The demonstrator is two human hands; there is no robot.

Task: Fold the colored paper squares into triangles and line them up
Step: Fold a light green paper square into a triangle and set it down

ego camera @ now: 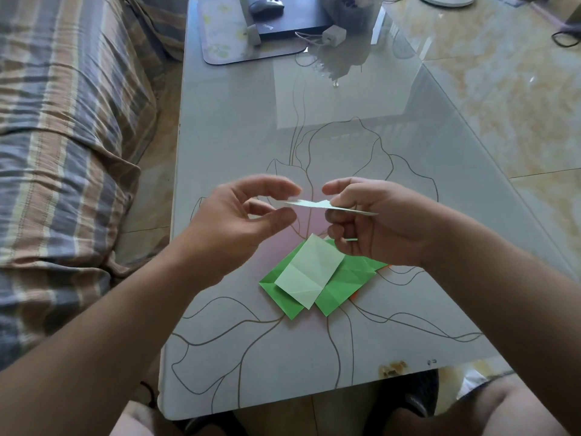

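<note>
Pale-green paper (317, 205) hangs edge-on above the table (408, 158), pinched in your right hand (380, 225) fingers; your left hand (248, 221) fingers curl loosely at its tip, touch unclear. Misaligned corners would skew the triangle.

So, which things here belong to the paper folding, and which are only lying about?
For the folding: pale paper sheet held by right hand, left hand beside it; paper pile on table.
Lying about: mouse, mouse pad, white adapter.
</note>
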